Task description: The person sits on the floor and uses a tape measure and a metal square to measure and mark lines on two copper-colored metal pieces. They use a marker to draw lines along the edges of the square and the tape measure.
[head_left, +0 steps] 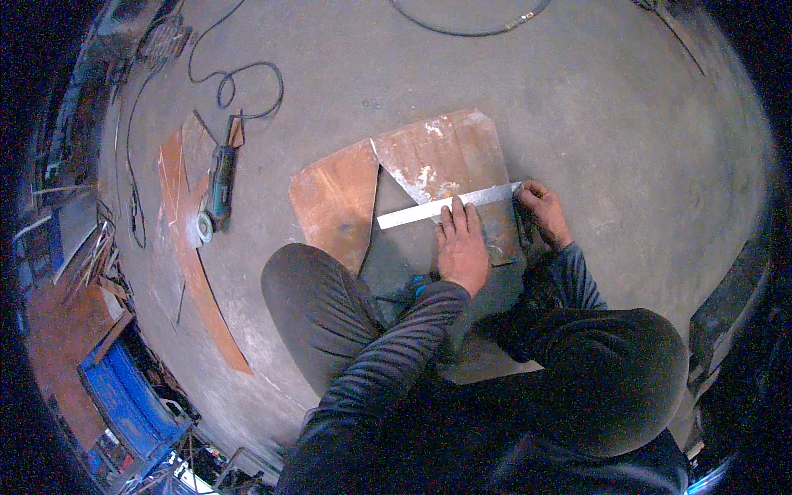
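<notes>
A pale metal straightedge [412, 214] lies slantwise across a rusty steel plate [462, 153] with flaking white patches. My left hand [464, 254] rests on the straightedge, fingers stretched out flat and pressing near its middle. At its right end, by the plate's right edge, the fingertips of my right hand [544, 216] are pinched together on the straightedge. A second orange-brown steel plate [334, 194] lies to the left, with a dark wedge-shaped gap between the two. The lower part of the right-hand plate is partly hidden by my left hand.
An angle grinder [221, 186] lies on the floor at left, on long rusty steel offcuts [206, 297]; its black cord [279, 82] coils away behind. A dark hose [478, 33] curves along the far floor. Blue metal pieces [128, 392] and scrap crowd the lower left.
</notes>
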Demonstrator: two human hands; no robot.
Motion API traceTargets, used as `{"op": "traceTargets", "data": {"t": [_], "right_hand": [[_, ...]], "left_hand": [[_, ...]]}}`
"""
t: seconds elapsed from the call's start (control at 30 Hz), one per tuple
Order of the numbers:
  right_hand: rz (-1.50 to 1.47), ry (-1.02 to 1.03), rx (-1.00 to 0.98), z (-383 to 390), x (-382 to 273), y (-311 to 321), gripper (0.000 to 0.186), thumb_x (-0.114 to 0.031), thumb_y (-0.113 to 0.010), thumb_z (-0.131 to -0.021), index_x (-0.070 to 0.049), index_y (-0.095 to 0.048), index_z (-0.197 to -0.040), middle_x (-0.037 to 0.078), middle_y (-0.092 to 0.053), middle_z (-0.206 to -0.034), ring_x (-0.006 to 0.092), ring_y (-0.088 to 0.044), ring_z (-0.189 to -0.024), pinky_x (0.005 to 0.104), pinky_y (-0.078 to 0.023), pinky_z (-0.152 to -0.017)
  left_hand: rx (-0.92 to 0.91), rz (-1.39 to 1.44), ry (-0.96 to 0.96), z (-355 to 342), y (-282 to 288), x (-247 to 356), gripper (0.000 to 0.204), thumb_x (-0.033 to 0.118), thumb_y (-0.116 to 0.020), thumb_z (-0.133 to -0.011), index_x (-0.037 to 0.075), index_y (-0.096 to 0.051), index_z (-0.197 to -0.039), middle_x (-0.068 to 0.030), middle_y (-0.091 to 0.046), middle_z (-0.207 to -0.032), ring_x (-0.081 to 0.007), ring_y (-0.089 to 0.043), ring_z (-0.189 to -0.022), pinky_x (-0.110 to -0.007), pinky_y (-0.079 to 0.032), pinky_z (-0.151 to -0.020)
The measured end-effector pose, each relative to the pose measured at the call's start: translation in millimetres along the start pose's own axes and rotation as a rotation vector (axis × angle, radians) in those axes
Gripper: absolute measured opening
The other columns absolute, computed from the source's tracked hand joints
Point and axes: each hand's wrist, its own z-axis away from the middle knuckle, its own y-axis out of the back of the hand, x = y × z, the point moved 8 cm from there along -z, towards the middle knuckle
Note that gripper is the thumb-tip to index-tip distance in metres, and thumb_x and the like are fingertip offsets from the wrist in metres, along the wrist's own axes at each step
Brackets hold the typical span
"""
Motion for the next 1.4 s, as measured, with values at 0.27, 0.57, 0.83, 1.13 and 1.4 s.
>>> {"op": "traceTargets", "data": {"t": [0.27,0.57,0.83,1.13,1.4], "right_hand": [[0.056,0.024,0.017,4.2,-12.4,-3.6,0.015,-0.017,-0.064,-0.097,-0.003,-0.069,-0.100,-0.002,-0.065,-0.087,0.0094,-0.058,-0.079,0.0270,-0.048,-0.072],[0.002,-0.007,-0.004,8.5,-17.7,-9.5,0.014,-0.016,-0.064,-0.097,-0.003,-0.068,-0.101,-0.002,-0.065,-0.088,0.0090,-0.057,-0.081,0.0263,-0.047,-0.075],[0.079,0.029,-0.025,1.2,-6.2,0.8,0.015,-0.013,-0.064,-0.094,-0.003,-0.069,-0.104,-0.001,-0.067,-0.091,0.0107,-0.060,-0.083,0.0274,-0.049,-0.077],[-0.039,-0.019,-0.040,8.6,-17.5,-5.0,0.015,-0.012,-0.063,-0.093,-0.002,-0.069,-0.102,-0.001,-0.067,-0.091,0.0110,-0.060,-0.081,0.0276,-0.049,-0.077],[0.012,-0.063,-0.023,9.3,-18.9,-6.0,0.016,-0.013,-0.063,-0.092,-0.002,-0.069,-0.102,-0.001,-0.067,-0.090,0.0107,-0.059,-0.080,0.0275,-0.049,-0.075]], "left_hand": [[0.023,-0.003,0.021,-3.2,-11.3,-4.0,0.083,0.017,-0.072,-0.081,-0.003,-0.034,-0.152,-0.0256,-0.028,-0.159,-0.0502,-0.034,-0.144,-0.056,-0.034,-0.117],[-0.020,-0.075,-0.007,-3.8,-7.2,3.4,0.072,0.017,-0.059,-0.089,0.005,-0.034,-0.156,-0.0186,-0.023,-0.165,-0.0592,-0.034,-0.140,-0.063,-0.034,-0.115],[-0.067,-0.065,-0.005,-4.0,-1.7,6.2,0.070,0.016,-0.057,-0.091,0.006,-0.034,-0.156,-0.0173,-0.022,-0.166,-0.0596,-0.034,-0.140,-0.064,-0.036,-0.112],[-0.121,-0.041,0.004,-6.4,1.7,6.6,0.071,0.018,-0.059,-0.092,0.007,-0.034,-0.157,-0.0168,-0.022,-0.167,-0.0592,-0.032,-0.142,-0.063,-0.034,-0.114],[-0.056,-0.060,-0.033,-4.1,-2.5,7.0,0.070,0.019,-0.058,-0.092,0.002,-0.034,-0.156,-0.0202,-0.022,-0.166,-0.0608,-0.032,-0.141,-0.064,-0.032,-0.115]]}}
